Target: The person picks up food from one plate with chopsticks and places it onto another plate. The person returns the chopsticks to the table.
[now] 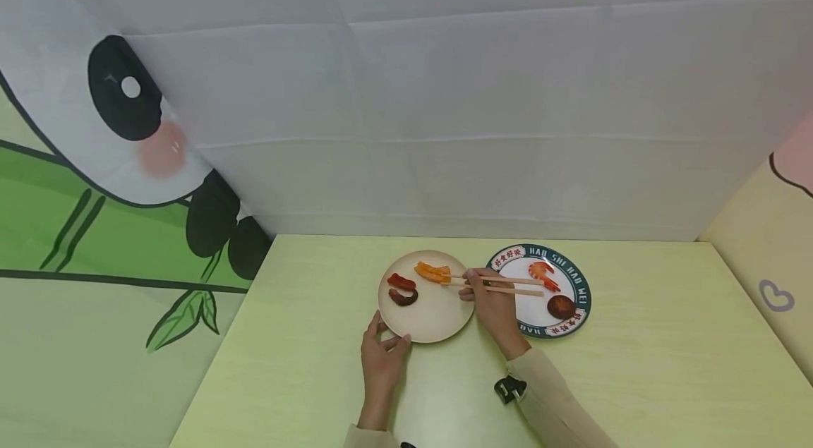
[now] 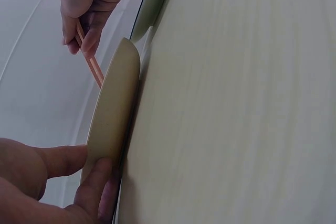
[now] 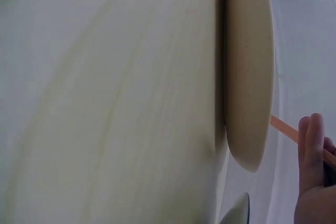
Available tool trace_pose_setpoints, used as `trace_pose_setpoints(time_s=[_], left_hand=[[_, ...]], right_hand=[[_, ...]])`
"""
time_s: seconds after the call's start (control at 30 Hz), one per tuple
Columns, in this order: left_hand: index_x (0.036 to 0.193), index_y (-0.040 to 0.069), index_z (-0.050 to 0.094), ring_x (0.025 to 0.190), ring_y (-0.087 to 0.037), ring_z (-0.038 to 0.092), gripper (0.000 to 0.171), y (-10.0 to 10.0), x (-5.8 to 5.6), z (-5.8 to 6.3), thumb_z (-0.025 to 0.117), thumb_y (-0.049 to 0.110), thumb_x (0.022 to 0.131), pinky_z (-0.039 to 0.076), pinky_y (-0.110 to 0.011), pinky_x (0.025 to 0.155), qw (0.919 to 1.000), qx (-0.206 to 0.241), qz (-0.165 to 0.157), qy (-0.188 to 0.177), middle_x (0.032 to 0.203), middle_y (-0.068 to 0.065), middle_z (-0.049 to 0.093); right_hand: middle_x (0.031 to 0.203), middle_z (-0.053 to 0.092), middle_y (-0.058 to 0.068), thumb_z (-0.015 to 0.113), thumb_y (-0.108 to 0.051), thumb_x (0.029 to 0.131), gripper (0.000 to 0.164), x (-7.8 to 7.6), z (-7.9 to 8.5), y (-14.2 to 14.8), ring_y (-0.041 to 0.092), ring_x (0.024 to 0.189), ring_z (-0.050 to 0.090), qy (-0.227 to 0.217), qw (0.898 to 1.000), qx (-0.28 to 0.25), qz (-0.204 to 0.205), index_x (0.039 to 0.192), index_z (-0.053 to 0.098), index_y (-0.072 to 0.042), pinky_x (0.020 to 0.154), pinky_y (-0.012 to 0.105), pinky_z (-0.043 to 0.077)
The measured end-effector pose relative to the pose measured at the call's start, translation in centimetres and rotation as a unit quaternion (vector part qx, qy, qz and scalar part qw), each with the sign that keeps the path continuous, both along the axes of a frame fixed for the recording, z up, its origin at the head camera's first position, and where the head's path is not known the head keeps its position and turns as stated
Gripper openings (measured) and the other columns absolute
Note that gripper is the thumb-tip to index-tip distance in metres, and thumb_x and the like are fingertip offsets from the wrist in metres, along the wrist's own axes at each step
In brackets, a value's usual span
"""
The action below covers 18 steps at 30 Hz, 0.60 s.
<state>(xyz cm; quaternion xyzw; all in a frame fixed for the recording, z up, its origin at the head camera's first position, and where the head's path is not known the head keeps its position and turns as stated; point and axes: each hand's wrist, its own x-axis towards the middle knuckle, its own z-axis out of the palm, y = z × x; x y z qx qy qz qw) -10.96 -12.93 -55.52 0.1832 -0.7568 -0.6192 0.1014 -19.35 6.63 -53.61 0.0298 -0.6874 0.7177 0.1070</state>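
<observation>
My right hand (image 1: 494, 303) holds a pair of wooden chopsticks (image 1: 521, 291) above the right side of a beige plate (image 1: 432, 324). Their tips meet the end of an orange-yellow food piece (image 1: 433, 272) near the plate's far side. A red food piece (image 1: 401, 282) and a dark brown curved piece (image 1: 403, 298) lie at the plate's left. At the near-left rim, my left hand (image 1: 384, 360) grips the plate, its fingers and thumb against the edge. The left wrist view shows these fingers (image 2: 65, 161) at the rim, while the food is hidden behind the plate's wall.
To the right stands a white plate with a dark green lettered rim (image 1: 581, 279), partly behind my right hand. On it lie a shrimp (image 1: 542, 271) and a brown mushroom cap (image 1: 562, 307). A pale cloth wall (image 1: 444, 187) borders the light yellow table (image 1: 654, 342) at the back.
</observation>
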Motion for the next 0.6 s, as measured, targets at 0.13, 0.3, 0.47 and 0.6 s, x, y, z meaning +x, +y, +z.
trace_pose_setpoints(time_s=[0.13, 0.3, 0.47, 0.6], left_hand=[[0.156, -0.012, 0.039, 0.093, -0.031, 0.073, 0.080, -0.03, 0.02, -0.09, 0.077, -0.007, 0.086, 0.050, -0.021, 0.069, 1.0000, 0.001, 0.003, -0.004, 0.129, -0.026, 0.054], [0.156, -0.012, 0.039, 0.093, -0.031, 0.073, 0.080, 0.01, 0.07, -0.07, 0.077, -0.007, 0.086, 0.050, -0.021, 0.069, 1.0000, 0.001, 0.004, -0.007, 0.129, -0.026, 0.054], [0.156, -0.011, 0.039, 0.094, -0.031, 0.073, 0.080, 0.01, 0.11, -0.06, 0.077, -0.006, 0.086, 0.050, -0.021, 0.069, 1.0000, 0.004, 0.002, -0.005, 0.130, -0.026, 0.054], [0.156, -0.012, 0.039, 0.094, -0.032, 0.073, 0.080, -0.01, 0.04, -0.15, 0.077, -0.007, 0.086, 0.051, -0.021, 0.069, 1.0000, 0.003, 0.003, -0.002, 0.129, -0.026, 0.054]], right_hand=[[0.101, 0.068, 0.038, 0.061, 0.000, 0.105, 0.022, 0.11, 0.18, -0.05, 0.009, 0.070, 0.074, -0.001, 1.000, 0.006, 0.008, 0.109, 0.069, 0.021, 0.067, 0.025, 0.061], [0.101, 0.070, 0.030, 0.064, 0.000, 0.104, 0.020, 0.35, 0.45, 0.02, 0.013, 0.074, 0.075, -0.001, 0.999, 0.040, 0.021, 0.108, 0.073, 0.016, 0.068, 0.024, 0.061], [0.097, 0.070, 0.029, 0.066, 0.003, 0.101, 0.014, 0.63, 0.44, 0.14, 0.029, 0.077, 0.076, 0.028, 0.996, 0.072, 0.042, 0.104, 0.077, 0.012, 0.069, 0.028, 0.062], [0.090, 0.070, 0.024, 0.069, 0.001, 0.099, 0.010, 0.82, 0.33, 0.25, 0.032, 0.076, 0.074, 0.080, 0.987, 0.122, 0.065, 0.100, 0.079, 0.006, 0.068, 0.028, 0.062]])
